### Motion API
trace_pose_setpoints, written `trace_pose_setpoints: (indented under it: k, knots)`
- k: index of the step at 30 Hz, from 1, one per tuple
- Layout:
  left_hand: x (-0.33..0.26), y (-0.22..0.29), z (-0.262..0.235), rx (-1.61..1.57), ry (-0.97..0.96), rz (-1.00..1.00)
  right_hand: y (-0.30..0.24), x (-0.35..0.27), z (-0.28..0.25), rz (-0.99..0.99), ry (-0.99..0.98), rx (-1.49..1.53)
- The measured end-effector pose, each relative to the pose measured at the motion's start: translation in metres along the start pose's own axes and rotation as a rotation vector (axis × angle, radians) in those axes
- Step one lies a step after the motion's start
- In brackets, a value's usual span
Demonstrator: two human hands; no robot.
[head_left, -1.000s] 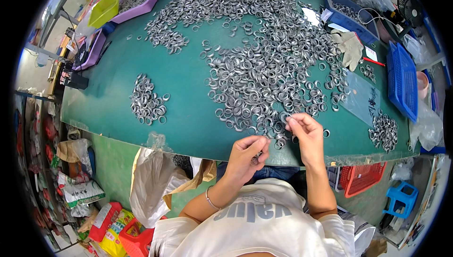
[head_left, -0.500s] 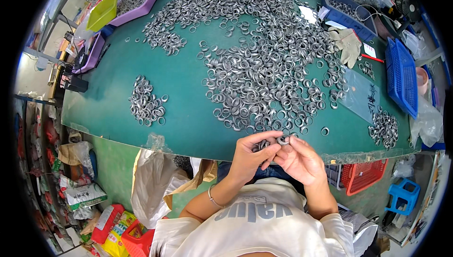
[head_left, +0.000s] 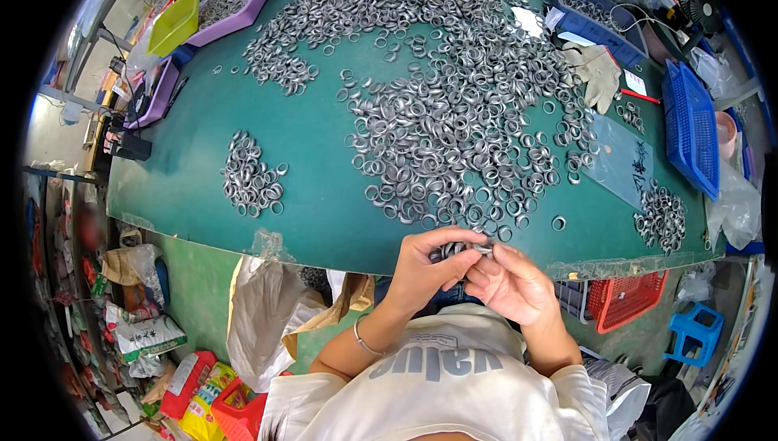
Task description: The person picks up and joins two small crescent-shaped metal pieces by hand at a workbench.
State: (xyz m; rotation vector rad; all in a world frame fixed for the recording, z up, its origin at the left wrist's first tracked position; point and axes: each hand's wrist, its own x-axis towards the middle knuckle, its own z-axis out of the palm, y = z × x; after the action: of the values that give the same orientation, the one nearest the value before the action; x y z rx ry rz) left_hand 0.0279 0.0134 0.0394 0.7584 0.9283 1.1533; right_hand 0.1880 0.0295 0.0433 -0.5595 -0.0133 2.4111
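At the near edge of the green table [head_left: 316,174], my left hand [head_left: 417,269] is closed around several grey metal rings [head_left: 446,251]. My right hand [head_left: 523,285] meets it, thumb and fingertips pinching a single metal ring [head_left: 484,249], seen nearly edge-on. The left fingertips touch that same ring. Just beyond my fingers spreads a large heap of similar metal rings [head_left: 462,125], lying at all angles. One smaller pile [head_left: 253,175] lies to the left, another [head_left: 660,218] to the far right.
Along the right stand a blue mesh basket [head_left: 689,133], a blue bin [head_left: 600,20] of rings, a glove [head_left: 596,76] and a small fan [head_left: 698,4]. Purple [head_left: 235,13] and yellow-green [head_left: 175,24] trays are at the back left. An opened sack [head_left: 263,319] stands below the table edge.
The ring between my fingertips has turned from showing its round opening to nearly edge-on. My right hand has tilted slightly and dropped a little; the piles look unchanged.
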Motion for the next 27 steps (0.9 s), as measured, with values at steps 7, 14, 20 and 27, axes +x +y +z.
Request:
trace_pose_setpoints:
  k: [7,14,20,27]
  knots:
    - [0.001,0.001,-0.001,-0.025,-0.009,0.016,0.001,-0.001,0.002,0.027,-0.018,-0.002]
    - [0.0,0.0,-0.002,-0.184,-0.059,-0.097,0.01,0.002,0.003,-0.29,0.167,-0.473]
    - [0.0,-0.011,-0.005,-0.199,0.024,-0.255,0.003,0.007,0.008,-1.022,0.105,-1.814]
    - [-0.001,-0.022,-0.021,-0.693,-0.057,-0.21,-0.027,0.042,0.001,-1.044,0.472,-1.885]
